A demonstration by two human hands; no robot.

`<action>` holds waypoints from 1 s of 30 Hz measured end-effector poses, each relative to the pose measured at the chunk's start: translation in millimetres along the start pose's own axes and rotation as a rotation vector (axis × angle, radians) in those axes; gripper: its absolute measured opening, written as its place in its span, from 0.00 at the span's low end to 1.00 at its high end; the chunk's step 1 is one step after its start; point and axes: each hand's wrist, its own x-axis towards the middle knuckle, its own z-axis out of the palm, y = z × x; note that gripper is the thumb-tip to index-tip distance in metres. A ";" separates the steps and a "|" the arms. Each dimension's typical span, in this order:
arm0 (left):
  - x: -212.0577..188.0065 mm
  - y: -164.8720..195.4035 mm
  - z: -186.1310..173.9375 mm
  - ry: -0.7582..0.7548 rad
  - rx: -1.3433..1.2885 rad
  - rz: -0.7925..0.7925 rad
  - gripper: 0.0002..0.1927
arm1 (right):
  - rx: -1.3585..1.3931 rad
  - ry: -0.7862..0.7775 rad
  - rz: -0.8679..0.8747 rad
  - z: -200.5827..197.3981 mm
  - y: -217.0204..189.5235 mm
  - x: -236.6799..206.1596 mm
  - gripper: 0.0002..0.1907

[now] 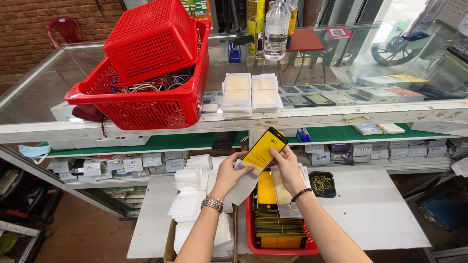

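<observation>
Head view is showing a long glass display counter running across the scene, with a big red basket of tangled cables sitting on it and a second red basket lying tipped inside. Below, a white tabletop is carrying stacks of white paper sleeves and a low red tray that is holding a pile of black-and-yellow screen protectors. A small black dish of rubber bands is resting just beside the tray.

Above the tray, both hands are holding one screen protector, a thin yellow sheet with a black border, tilted upward. The left hand, wearing a metal watch, is pinching the sheet's lower end together with a white sleeve, fingers closed on both. The right hand is gripping the sheet's right edge, fingers closed lightly around it.

Such a sheet is likely light, stiff, slick and brittle, so holding it by the edges, off the face, is looking wisest.
</observation>
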 end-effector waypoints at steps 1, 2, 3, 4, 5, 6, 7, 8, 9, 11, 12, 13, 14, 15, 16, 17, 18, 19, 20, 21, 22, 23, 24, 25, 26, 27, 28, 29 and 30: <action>1.2 -1.0 0.8 -0.010 -0.033 -0.032 0.31 | -0.015 -0.011 -0.001 0.7 1.0 0.5 0.16; 2.4 -2.6 1.5 -0.021 -0.068 -0.063 0.32 | -0.032 -0.020 -0.003 1.6 2.6 0.9 0.16; 3.8 -3.9 1.9 -0.024 -0.059 -0.083 0.32 | -0.048 -0.029 -0.005 2.3 3.7 1.4 0.16; 5.1 -4.8 2.4 -0.027 -0.050 -0.104 0.32 | -0.055 -0.030 -0.002 2.5 4.6 1.7 0.15; 5.1 -6.3 2.4 -0.030 -0.042 -0.127 0.32 | -0.062 -0.030 0.002 3.1 5.9 1.9 0.15; 5.3 -7.2 3.1 -0.009 -0.019 -0.051 0.31 | -0.069 -0.033 0.004 3.1 6.6 2.0 0.15; 5.5 -7.9 3.3 0.012 0.007 0.026 0.31 | -0.062 -0.036 0.005 3.2 7.6 2.1 0.15; 4.5 -8.2 3.8 0.030 0.031 0.098 0.30 | -0.056 -0.035 0.012 2.7 8.1 1.7 0.16; 3.2 -8.2 4.4 0.018 0.008 0.039 0.30 | -0.051 -0.033 0.018 2.1 8.7 1.3 0.16; 0.7 -6.9 5.4 -0.009 -0.038 -0.071 0.31 | -0.060 -0.044 -0.001 0.4 9.3 -0.9 0.16; -0.9 -5.4 6.8 -0.015 -0.058 -0.075 0.31 | -0.066 -0.047 -0.012 -0.7 9.1 -2.0 0.16; -3.1 -4.2 8.0 -0.019 -0.076 -0.076 0.31 | -0.064 -0.042 -0.010 -1.9 9.1 -3.6 0.16; -3.0 -2.6 7.8 -0.022 -0.093 -0.077 0.31 | -0.061 -0.038 -0.008 -2.0 8.6 -3.9 0.16; -5.7 -2.1 7.9 -0.016 -0.077 -0.076 0.31 | -0.059 -0.033 0.003 -2.4 8.8 -5.9 0.16; -6.9 -2.2 7.1 -0.006 -0.060 -0.068 0.31 | -0.060 -0.033 0.001 -1.8 8.8 -6.7 0.16; -7.4 -2.7 6.0 0.008 -0.045 -0.061 0.31 | -0.063 -0.035 -0.002 -1.0 8.6 -7.2 0.16; -9.8 -4.8 4.0 -0.006 -0.095 -0.032 0.31 | -0.063 -0.038 0.000 0.8 9.4 -7.8 0.16; -11.3 -7.6 1.6 -0.021 -0.143 -0.001 0.32 | -0.061 -0.038 0.000 3.1 10.0 -7.4 0.16; -12.1 -11.0 -0.5 -0.037 -0.194 0.031 0.32 | -0.062 -0.036 0.001 5.4 10.5 -6.7 0.16; -13.4 -15.2 -2.9 -0.066 -0.248 0.019 0.32 | -0.065 -0.032 0.004 7.7 11.2 -5.8 0.16; -14.1 -19.8 -5.4 -0.094 -0.302 0.010 0.33 | -0.083 -0.030 0.009 9.5 11.8 -4.8 0.16; -13.4 -24.1 -8.5 -0.121 -0.355 0.003 0.33 | -0.099 -0.028 0.013 11.5 12.3 -2.8 0.17; -12.0 -28.0 -10.5 -0.125 -0.345 -0.031 0.30 | -0.114 -0.026 0.016 13.2 12.7 -0.3 0.17; -8.9 -31.1 -12.2 -0.131 -0.335 -0.062 0.28 | -0.094 -0.033 0.012 14.4 12.8 2.8 0.18; -5.3 -33.4 -13.7 -0.138 -0.327 -0.095 0.26 | -0.075 -0.037 0.010 15.3 12.7 5.9 0.19; -3.5 -35.6 -14.9 -0.151 -0.314 -0.168 0.23 | -0.056 -0.039 0.010 15.1 12.7 8.1 0.20; 0.0 -36.8 -17.3 -0.165 -0.298 -0.237 0.21 | -0.058 -0.040 0.006 15.6 12.0 11.8 0.20; 1.9 -37.4 -18.0 -0.180 -0.284 -0.309 0.19 | -0.062 -0.038 0.006 15.1 11.5 13.9 0.20; 3.4 -37.9 -18.6 -0.188 -0.288 -0.310 0.18 | -0.065 -0.038 0.005 15.1 11.3 15.8 0.20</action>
